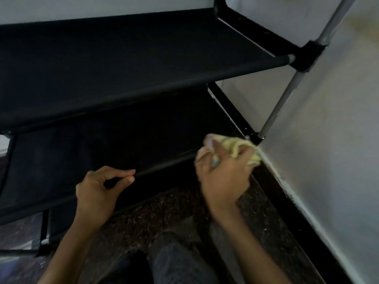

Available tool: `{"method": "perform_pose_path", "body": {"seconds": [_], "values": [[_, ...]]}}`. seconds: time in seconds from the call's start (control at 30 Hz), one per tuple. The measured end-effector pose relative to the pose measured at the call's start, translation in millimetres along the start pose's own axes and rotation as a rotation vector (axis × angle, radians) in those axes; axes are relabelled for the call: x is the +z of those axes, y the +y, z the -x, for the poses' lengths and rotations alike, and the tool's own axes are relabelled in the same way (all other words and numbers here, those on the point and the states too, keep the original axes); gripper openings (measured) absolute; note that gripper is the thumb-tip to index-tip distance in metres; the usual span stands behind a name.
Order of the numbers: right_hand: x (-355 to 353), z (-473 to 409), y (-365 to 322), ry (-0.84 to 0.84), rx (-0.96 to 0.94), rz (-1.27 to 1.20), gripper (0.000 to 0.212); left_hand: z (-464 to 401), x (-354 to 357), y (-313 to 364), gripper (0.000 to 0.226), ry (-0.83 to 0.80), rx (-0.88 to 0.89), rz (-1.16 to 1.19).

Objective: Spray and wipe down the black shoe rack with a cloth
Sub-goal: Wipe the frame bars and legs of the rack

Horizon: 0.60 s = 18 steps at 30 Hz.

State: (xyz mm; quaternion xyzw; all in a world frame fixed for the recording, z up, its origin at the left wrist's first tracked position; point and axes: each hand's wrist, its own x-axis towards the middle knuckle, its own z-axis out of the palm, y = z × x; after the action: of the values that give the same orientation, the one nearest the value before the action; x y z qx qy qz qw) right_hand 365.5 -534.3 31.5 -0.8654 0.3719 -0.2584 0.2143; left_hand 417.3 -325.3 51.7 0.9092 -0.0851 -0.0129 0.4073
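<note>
So: black shoe rack [127, 64] fills the left and centre of the head view, standing on a dark speckled floor [164, 214] in a corner against a pale wall [328, 140]. Two black fabric shelves show, one above the other, each stretched flat over black front rails. Grey metal uprights [287, 95] on the right side slot into black plastic corner joints. Fabric looks matte and uniform; blur hides any dust or wetness.

Left hand [98, 191]: thumb and forefinger curled round the lower shelf's front rail, pinching it.

Right hand [223, 173]: fist closed on a bunched yellow cloth [238, 146], pressed at the lower right corner joint where the upright meets the rail, close to the wall. Hand is motion-blurred.

Person's knee in dark trousers [174, 259] sits bottom centre.
</note>
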Motion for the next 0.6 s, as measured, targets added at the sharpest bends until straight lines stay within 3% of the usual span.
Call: {"method": "perform_pose_path", "body": {"seconds": [0.1, 0.2, 0.3, 0.43, 0.53, 0.6], "values": [[3.8, 36.8, -28.3, -0.112, -0.240, -0.046, 0.035, 1.0, -3.8, 7.9, 0.018, -0.038, -0.039, 0.013], [0.9, 35.5, -26.4, -0.148, -0.303, -0.083, 0.037, 0.4, 2.1, 21.9, 0.026, -0.030, -0.065, -0.069], [-5.7, 17.0, -1.2, -0.124, -0.147, -0.073, 0.035, 0.1, 14.2, 38.9, 0.030, -0.042, 0.041, -0.280], [-12.1, -24.6, 33.8, 0.042, 0.176, -0.200, 0.035, -8.0, 32.4, 43.9, 0.037, -0.105, 0.244, -0.221], [-11.9, -32.2, 30.2, 0.091, 0.255, -0.229, 0.033, -9.5, 47.7, 40.8, 0.031, -0.150, 0.335, -0.169], [-15.2, -27.2, 21.7, 0.033, 0.279, -0.269, 0.033, -10.7, 53.9, 34.6, 0.030, -0.126, 0.331, -0.125]]}}
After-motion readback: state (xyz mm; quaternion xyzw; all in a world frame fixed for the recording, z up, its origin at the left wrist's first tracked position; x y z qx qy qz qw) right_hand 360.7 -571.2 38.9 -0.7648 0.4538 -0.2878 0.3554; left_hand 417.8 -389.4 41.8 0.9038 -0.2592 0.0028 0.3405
